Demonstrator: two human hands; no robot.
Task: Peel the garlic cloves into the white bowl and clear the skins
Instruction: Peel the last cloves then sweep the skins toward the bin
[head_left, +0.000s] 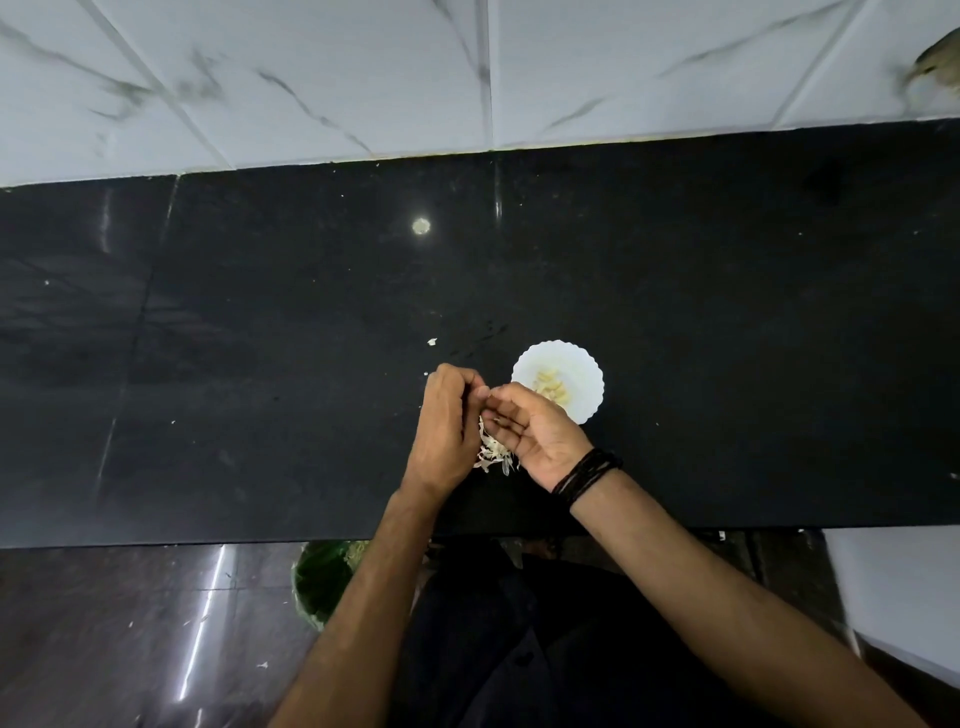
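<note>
My two bare forearms come up from the bottom of the view, the right one wearing dark cord bands (587, 470) at the wrist. Both hands meet over the polished black stone bench (260, 338): my left hand (449, 431) has its fingers curled in towards the right, and my right hand (530, 423), palm turned up, pinches back at the same spot. Whatever they share there is too small to see; I take it to be a garlic clove mid-peel. Below the hands lies a loose heap of pale papery garlic skins (493, 452) on the bench. Just beside my right hand sits the small white scallop-rimmed bowl (587, 371), with yellowish peeled garlic cloves (549, 388) inside.

To do this well, I should nick the skin with a thumbnail and strip it downward so it falls on the heap, not in the bowl, then tip the bare clove rightward over the rim. A stray white skin scrap (431, 341) lies farther out and will need gathering.
</note>
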